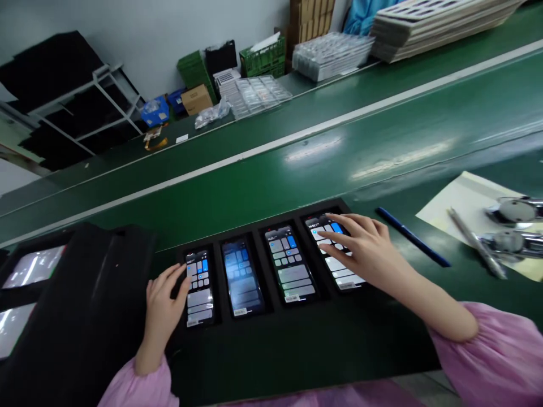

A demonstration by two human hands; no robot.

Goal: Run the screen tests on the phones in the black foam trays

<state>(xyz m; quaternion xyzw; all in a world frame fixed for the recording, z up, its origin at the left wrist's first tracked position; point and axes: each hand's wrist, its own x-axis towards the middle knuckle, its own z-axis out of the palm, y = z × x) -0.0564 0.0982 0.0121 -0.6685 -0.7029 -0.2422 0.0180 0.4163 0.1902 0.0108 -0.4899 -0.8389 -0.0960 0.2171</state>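
Note:
Several lit smartphones lie face up in a row in a black foam tray (268, 311), each in its own slot. At the left edge of the leftmost phone (199, 299) is my left hand (163, 302), fingers apart, holding nothing. Over the rightmost phone (339, 268) my right hand (365, 246) is spread, its fingertips at or just above the screen; contact is hard to tell. Between them lie a dimmer, bluish phone (243, 277) and another phone (291, 265) with a control panel of tiles on its screen.
A blue pen (412, 236) lies right of the tray. Beyond it are a silver pen (477, 243), yellowish paper (449, 203) and shiny metal parts (515, 243). Black foam trays (93, 282) with more screens stand left. Behind the green conveyor (237, 186) are stacked plastic trays (331, 53).

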